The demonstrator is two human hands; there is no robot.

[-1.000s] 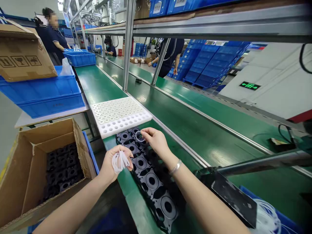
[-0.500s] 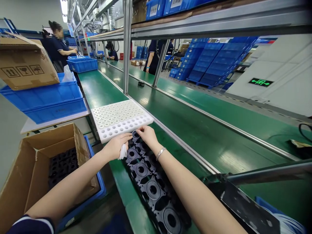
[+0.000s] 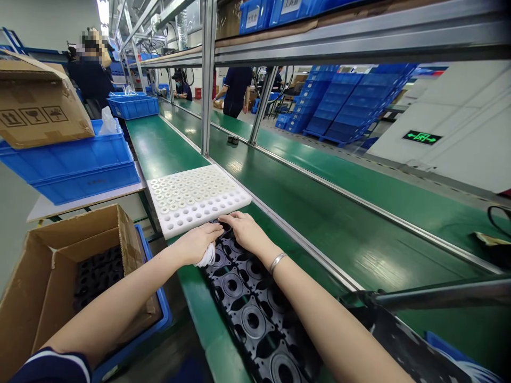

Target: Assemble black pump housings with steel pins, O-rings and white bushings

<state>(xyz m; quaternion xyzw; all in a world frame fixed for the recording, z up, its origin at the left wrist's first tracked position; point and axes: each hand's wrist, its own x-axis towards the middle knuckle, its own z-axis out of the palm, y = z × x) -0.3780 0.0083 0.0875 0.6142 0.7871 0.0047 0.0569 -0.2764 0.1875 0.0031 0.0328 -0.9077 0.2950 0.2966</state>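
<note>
Two rows of black parts with round centres [image 3: 252, 321] lie on the green bench, running from its near end up to a white foam tray [image 3: 168, 233]. Several white rings [image 3: 207, 256] are bunched under the curled fingers of my left hand [image 3: 197, 243], whose fingertips touch the farthest black part. My right hand [image 3: 248, 233] meets it there from the right, fingers bent and together over the same part; what lies under its fingertips is hidden. Pale ring pieces [image 3: 187, 187] fill the tray's far rows, while its nearest holes are bare.
At the left, an open carton [image 3: 59, 266] holds more black parts, below stacked blue crates [image 3: 80, 159]. A metal post [image 3: 207, 80] rises behind the tray, beside a green conveyor [image 3: 319, 213]. A dark bar [image 3: 447, 292] crosses at lower right. Other people stand farther back.
The ring seen between both hands' fingertips is now hidden. My right hand has flattened over the far part, and my left hand has shifted slightly right. The white rings show more fully.
</note>
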